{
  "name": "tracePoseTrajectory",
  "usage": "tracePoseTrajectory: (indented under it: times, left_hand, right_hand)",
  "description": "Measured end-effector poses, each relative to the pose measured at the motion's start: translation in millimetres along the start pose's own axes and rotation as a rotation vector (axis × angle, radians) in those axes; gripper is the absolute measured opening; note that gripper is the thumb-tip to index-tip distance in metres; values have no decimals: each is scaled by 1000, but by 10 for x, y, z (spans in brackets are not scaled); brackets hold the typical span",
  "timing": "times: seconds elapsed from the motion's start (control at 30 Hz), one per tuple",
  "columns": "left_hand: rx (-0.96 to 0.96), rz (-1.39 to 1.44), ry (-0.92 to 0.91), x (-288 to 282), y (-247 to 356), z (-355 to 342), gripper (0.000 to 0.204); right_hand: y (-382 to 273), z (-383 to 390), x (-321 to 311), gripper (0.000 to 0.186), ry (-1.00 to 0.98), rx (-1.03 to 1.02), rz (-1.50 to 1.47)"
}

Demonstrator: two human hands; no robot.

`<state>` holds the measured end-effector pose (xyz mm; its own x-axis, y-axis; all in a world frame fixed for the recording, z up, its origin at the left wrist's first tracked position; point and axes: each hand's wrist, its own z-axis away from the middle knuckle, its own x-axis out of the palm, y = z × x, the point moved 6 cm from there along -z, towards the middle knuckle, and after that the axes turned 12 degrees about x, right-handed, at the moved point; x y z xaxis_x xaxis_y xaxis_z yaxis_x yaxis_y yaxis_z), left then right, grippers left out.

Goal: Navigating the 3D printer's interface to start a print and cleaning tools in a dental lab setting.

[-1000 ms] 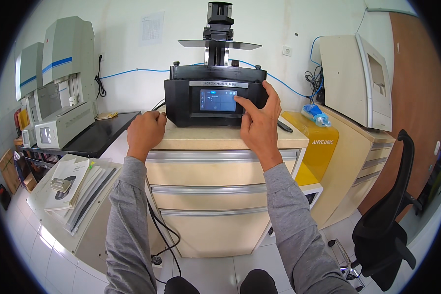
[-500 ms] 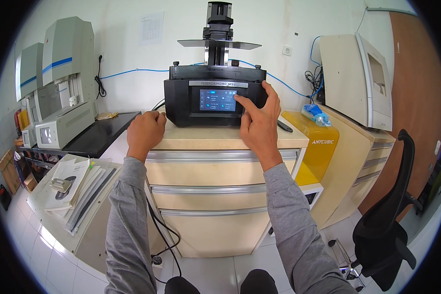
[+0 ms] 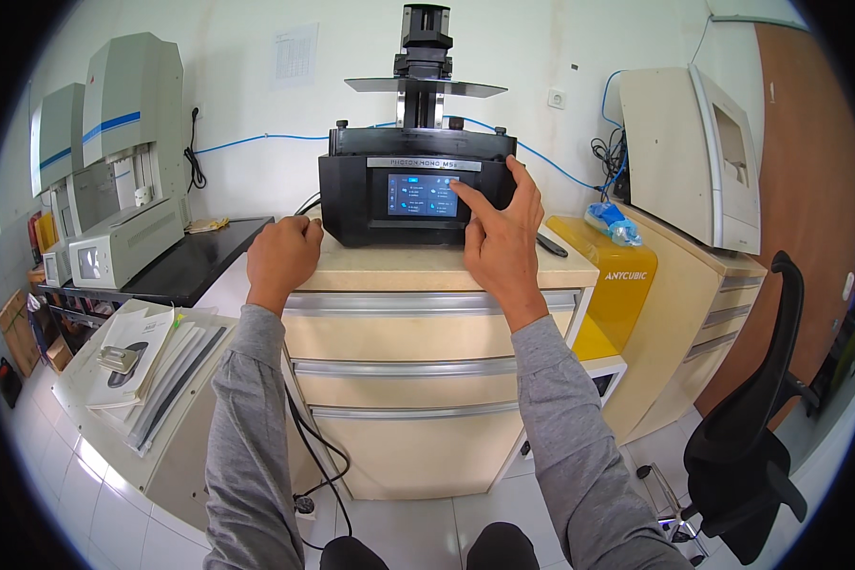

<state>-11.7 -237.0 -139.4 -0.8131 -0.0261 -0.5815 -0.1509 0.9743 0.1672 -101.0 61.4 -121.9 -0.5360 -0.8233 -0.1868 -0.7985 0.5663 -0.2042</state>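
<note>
A black resin 3D printer [image 3: 351,204] stands on the cream cabinet top, its raised column holding a dark flat plate [image 3: 426,86]. On its front a small touchscreen [image 3: 418,193] is lit with a menu of tiles. My right hand [image 3: 505,223] is at the printer's right end, index finger stretched to the screen's upper right, another finger up against the housing's edge, nothing held. My left hand [image 3: 283,256] rests closed on the cabinet's left front corner, left of the printer; its fingers curl under and no held thing shows.
The drawer cabinet [image 3: 404,332] carries the printer. Right of it are a yellow cover [image 3: 627,285] with a blue plastic bag [image 3: 613,223], a beige machine [image 3: 684,157] and a black chair [image 3: 746,427]. Papers [image 3: 152,370] and grey lab machines [image 3: 128,161] stand left. Black cables [image 3: 323,456] hang down.
My right index finger has shifted slightly left and up on the screen. My left hand stays in place, and the screen still shows its tiles.
</note>
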Motion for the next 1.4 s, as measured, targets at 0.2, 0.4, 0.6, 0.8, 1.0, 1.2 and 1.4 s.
tracePoseTrajectory:
  times: [0.2, 0.4, 0.6, 0.8, 1.0, 1.2, 1.4]
  left_hand:
    - [-3, 4, -13, 9, 1, -4, 39]
    - [-6, 3, -12, 5, -4, 0, 40]
    - [-9, -2, -8, 4, 4, -4, 40]
    - [-6, -11, -8, 12, -13, -4, 39]
    - [-9, 0, -10, -8, 17, 2, 39]
    - [-8, 4, -17, -13, 14, 4, 39]
    - [-3, 10, -11, -22, 22, 2, 39]
  right_hand:
    - [2, -8, 16, 53, -2, -16, 65]
    - [13, -8, 13, 52, 0, 9, 19]
    - [27, 2, 16, 52, 7, 6, 14]
    - [38, 1, 23, 51, 7, 14, 4]
    - [29, 4, 8, 52, 9, 19, -9]
    - [27, 8, 13, 51, 18, 16, -4]
    - [34, 3, 17, 50, 19, 14, 3]
